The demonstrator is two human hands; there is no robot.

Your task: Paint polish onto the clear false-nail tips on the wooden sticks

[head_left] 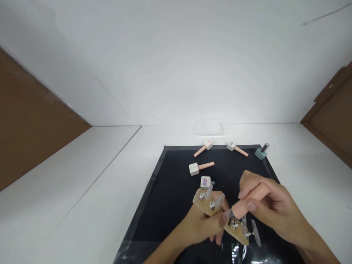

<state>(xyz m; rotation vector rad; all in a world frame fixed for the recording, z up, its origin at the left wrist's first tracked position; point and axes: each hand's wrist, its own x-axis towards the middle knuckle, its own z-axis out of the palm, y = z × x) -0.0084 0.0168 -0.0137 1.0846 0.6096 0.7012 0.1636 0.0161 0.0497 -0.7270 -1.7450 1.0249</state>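
Note:
My left hand (205,222) is wrapped round a yellowish stand (205,205) that carries several clear nail tips on silver balls. Between the finger and thumb of my right hand (268,205) is a peach polish cap (251,201), tilted so that its lower end meets the middle nail tip near my left thumb. The brush itself is too small to make out. Just behind the stand lies a white bottle with a purple print (205,182), its neck uncapped.
On the black mat (165,190) lie a white bottle with a peach cap (194,169), another behind it (208,145) and a purple-printed one (231,145). A teal bottle (260,153) is at the back right corner. A clear tray (210,129) sits beyond the mat.

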